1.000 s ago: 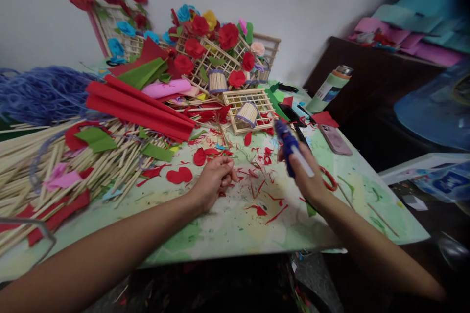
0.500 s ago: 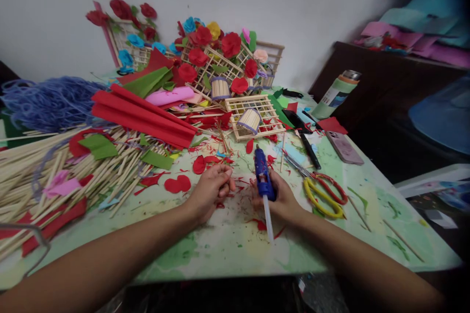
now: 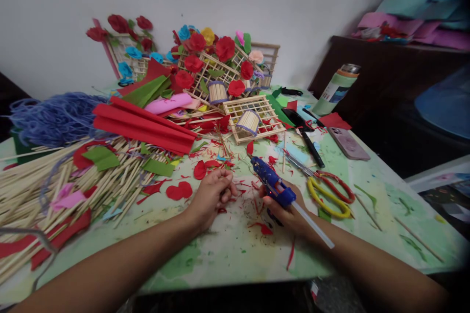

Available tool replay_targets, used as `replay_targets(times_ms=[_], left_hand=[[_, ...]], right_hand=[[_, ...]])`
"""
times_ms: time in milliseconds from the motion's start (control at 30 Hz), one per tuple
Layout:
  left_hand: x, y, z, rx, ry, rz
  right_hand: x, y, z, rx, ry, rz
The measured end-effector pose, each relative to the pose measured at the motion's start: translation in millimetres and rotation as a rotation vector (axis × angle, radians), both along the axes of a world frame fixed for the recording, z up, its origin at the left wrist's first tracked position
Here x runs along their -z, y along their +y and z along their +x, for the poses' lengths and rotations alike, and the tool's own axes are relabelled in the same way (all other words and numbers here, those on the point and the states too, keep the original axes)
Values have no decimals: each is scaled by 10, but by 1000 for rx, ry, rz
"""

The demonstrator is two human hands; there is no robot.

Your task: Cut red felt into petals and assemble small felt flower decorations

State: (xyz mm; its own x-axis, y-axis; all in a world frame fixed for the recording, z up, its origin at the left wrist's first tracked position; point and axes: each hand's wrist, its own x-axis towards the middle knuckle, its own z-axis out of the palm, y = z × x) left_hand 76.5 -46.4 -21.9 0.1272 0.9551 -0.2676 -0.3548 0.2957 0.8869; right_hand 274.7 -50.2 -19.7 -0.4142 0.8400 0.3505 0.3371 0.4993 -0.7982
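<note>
My right hand [image 3: 284, 205] is wrapped round a blue glue gun [image 3: 271, 181], its nozzle pointing up and left and a clear glue stick coming out of its back end. Left of it, my left hand [image 3: 216, 195] has its fingers curled together low over the table; anything between them is too small to make out. Red paper petals [image 3: 179, 190] lie beside my left hand. Thin red scraps are scattered between the two hands. Beyond them sits a wooden stick lattice [image 3: 271, 129] with a small stick basket [image 3: 248, 122] on it.
Scissors [image 3: 330, 195], a black-handled tool [image 3: 312, 149], a phone [image 3: 348, 143] and a bottle [image 3: 336, 89] are at the right. Sticks [image 3: 121, 181], folded red paper [image 3: 143, 124] and blue yarn [image 3: 55, 117] cover the left. Paper flowers [image 3: 224, 49] stand at the back.
The glue gun has turned in my right hand, its nozzle swinging left and its glue stick swinging right. My left hand keeps its curled pose. The camera view has shifted slightly.
</note>
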Motion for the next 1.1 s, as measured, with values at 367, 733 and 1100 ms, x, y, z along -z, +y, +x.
replay_targets(times_ms=[367,733,1100], left_hand=[[16,9,-28,-11,-29,-7],[-15,-12,-5,12,-3,2],[-13,-23,-19,27,8,5]], right_hand=[[-157,427,493,606,-279,234],[-170,13,42,73,-113,96],[-72,36,6,167,-160,46]])
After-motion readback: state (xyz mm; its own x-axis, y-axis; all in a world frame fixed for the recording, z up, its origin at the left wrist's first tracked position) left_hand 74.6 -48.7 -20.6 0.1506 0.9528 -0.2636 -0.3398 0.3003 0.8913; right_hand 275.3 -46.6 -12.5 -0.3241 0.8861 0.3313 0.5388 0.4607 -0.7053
